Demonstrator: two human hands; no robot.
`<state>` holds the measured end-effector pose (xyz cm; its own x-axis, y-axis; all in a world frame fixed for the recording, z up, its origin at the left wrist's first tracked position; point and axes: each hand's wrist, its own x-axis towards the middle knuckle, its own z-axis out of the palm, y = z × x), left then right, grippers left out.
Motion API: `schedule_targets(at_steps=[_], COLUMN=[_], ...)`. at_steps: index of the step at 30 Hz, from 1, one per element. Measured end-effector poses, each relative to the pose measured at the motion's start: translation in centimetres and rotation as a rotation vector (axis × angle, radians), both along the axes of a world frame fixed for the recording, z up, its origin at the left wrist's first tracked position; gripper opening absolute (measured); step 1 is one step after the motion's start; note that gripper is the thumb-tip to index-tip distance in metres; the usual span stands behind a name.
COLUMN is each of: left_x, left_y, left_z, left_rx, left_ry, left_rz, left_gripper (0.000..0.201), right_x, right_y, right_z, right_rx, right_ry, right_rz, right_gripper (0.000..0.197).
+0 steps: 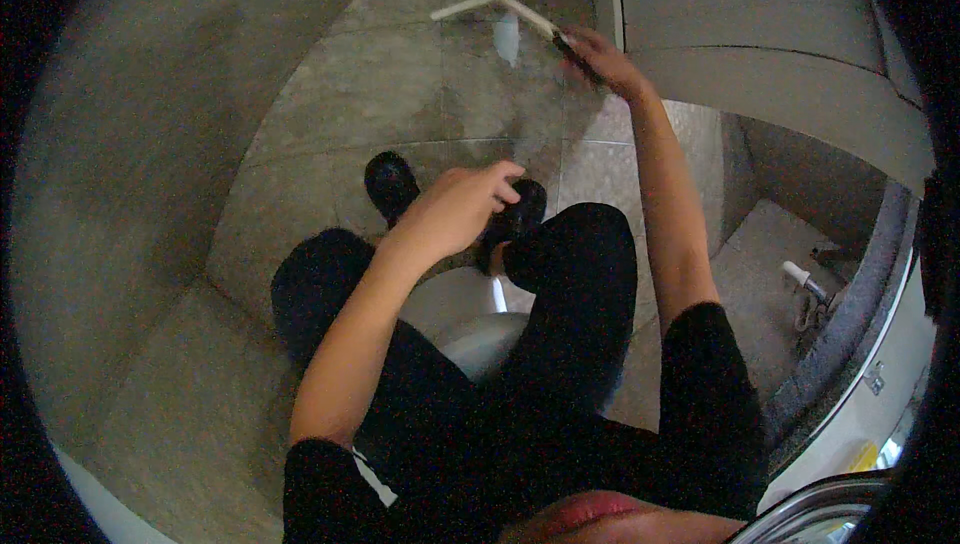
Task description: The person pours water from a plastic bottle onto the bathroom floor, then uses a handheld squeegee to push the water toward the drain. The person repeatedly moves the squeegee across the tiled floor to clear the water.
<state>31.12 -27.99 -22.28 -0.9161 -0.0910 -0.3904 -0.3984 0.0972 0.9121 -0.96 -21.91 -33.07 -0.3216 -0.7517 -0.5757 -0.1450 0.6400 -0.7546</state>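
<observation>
Up and to the right, my right hand [606, 62] is wrapped round the black handle of a squeegee [524, 14] with a pale shaft and a T-shaped head. The head is over the tiled floor [400, 84] at the far side, and I cannot tell if its blade touches the tiles. My left hand [455, 206] hangs above my black shoes, holding nothing, its fingers loosely bent and apart. A pale patch, perhaps a reflection, shows on the floor beside the squeegee's shaft.
Between my legs stands a white rounded fixture [485, 339]. Grey panels [760, 14] rise at the upper right, and a grey wall [130, 174] is on the left. At the right, a pipe with a white end [797, 272] sticks out under a curved counter edge [845, 354].
</observation>
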Motion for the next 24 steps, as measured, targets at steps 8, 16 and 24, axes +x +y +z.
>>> schedule_targets(at_steps=[8,16,24], left_x=[2.5,4.8,7.7], left_y=[2.0,2.8,4.7], left_z=[-2.8,-1.8,1.1], left_rx=[0.170,0.008,-0.135], left_ry=[-0.082,-0.141,-0.100], left_rz=[0.237,0.177,0.142], left_gripper=[0.043,0.040,0.041], right_x=[-0.9,7.1,14.8], right_y=[-8.1,13.6,38.6], right_z=[-16.2,-15.9,-6.7], right_rx=[-0.224,0.087,0.583], right_ry=[0.686,0.644,0.525], right_rz=[0.055,0.099,0.125], right_gripper=[0.044,0.048,0.054])
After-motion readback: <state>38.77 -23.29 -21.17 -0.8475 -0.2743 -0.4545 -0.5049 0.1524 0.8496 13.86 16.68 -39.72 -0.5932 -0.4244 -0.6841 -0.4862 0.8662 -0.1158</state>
